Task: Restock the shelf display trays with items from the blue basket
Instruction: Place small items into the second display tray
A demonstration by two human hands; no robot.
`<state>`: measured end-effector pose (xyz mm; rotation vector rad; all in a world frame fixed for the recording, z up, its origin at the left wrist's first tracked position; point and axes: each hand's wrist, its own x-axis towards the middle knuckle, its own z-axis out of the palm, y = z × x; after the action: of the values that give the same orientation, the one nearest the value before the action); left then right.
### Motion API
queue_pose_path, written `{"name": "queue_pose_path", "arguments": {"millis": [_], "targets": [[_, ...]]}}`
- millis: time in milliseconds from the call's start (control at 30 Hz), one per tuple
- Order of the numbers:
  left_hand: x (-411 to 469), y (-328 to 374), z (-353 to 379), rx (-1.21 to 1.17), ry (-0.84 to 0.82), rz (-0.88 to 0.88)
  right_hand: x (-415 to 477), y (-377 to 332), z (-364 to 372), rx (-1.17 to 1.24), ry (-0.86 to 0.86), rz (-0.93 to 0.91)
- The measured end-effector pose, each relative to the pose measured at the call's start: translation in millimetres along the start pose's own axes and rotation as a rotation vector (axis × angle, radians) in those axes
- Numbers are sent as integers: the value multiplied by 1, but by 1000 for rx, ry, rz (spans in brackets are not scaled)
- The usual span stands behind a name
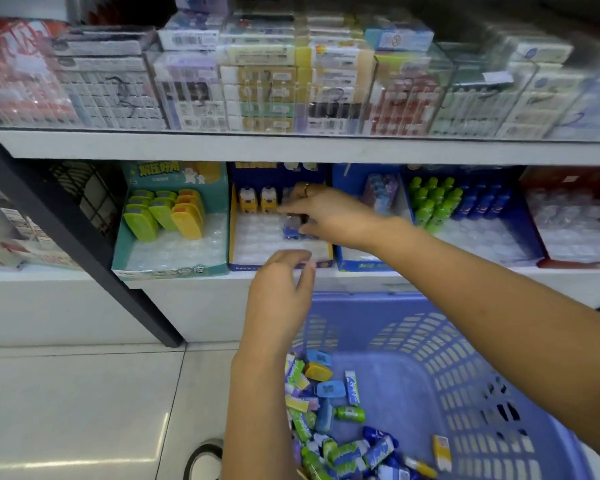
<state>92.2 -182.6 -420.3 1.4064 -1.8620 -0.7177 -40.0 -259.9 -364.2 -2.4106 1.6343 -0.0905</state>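
Right hand (326, 216) is inside the middle display tray (243, 265), fingers narrow, pinching a small blue item (292, 227) at the fingertips. The item seems to stand upright with its long axis vertical, but blur makes this unsure. It sits just below and left of the fingertips, over the clear pocket insert. Two yellow items (257, 199) stand behind and left of the fingers, near but not touching.

Empty pockets lie left of the fingers and towards the tray's front lip, so there's room that way. The shelf board hangs close above the knuckles.

Left hand (281, 282) is at the front lip, fingers loosely curled; can't tell if it holds anything. The blue basket (361, 297) with loose stock (326, 410) is below both hands, nearer the left. Likely step: seating the item in a pocket.
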Motion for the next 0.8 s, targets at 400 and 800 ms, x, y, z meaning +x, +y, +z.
{"name": "queue_pose_path", "arguments": {"millis": [400,800], "targets": [[-67,3,154,272,-997,-114,-187,75,136,45,-670,524],[-148,-44,237,417,-1346,81,-243,110,260,146,-805,721]]}}
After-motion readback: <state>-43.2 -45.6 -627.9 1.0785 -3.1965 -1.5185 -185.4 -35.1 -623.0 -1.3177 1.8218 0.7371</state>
